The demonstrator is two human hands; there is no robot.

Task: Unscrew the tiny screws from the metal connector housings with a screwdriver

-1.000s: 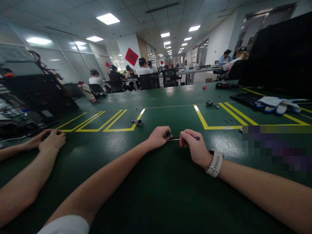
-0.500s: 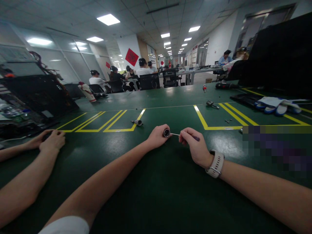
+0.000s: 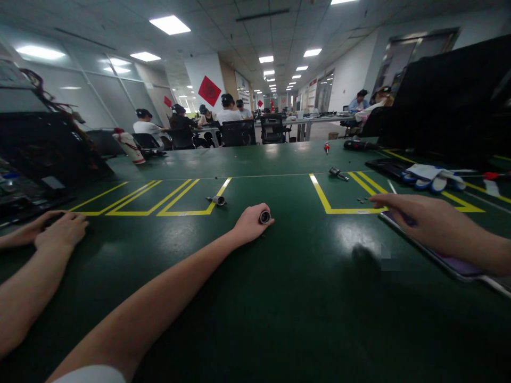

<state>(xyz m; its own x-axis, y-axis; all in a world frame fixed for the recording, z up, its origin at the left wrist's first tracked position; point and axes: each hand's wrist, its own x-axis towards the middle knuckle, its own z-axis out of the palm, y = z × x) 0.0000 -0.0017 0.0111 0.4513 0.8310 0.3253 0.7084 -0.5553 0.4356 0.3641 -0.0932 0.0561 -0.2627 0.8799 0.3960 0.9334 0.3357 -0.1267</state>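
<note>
Right now, from where I watch, the left hand (image 3: 253, 223) is curled snugly round a hollow metal cylinder (image 3: 264, 217), just above the green tabletop (image 3: 279, 303), the cylinder's round open end facing me. Over to the right, the right hand (image 3: 427, 218) hovers above a purple-faced flat device (image 3: 459, 267), fingers bent loosely and pointing inward. A slim pale rod (image 3: 392, 186) pokes out beyond them; its lower end is hidden, so I can't tell whether they grip it. Near those fingertips I see small dark pieces (image 3: 362, 200) on the table. One chuck-like metal part (image 3: 218, 200) lies left of the cylinder, across a yellow tape line; a second chuck-like part (image 3: 338, 173) lies farther back, to the right. White gloves with blue edging (image 3: 431, 175) rest beyond the right hand. At far left, a co-worker's hands (image 3: 59, 229) touch something dark.
</note>
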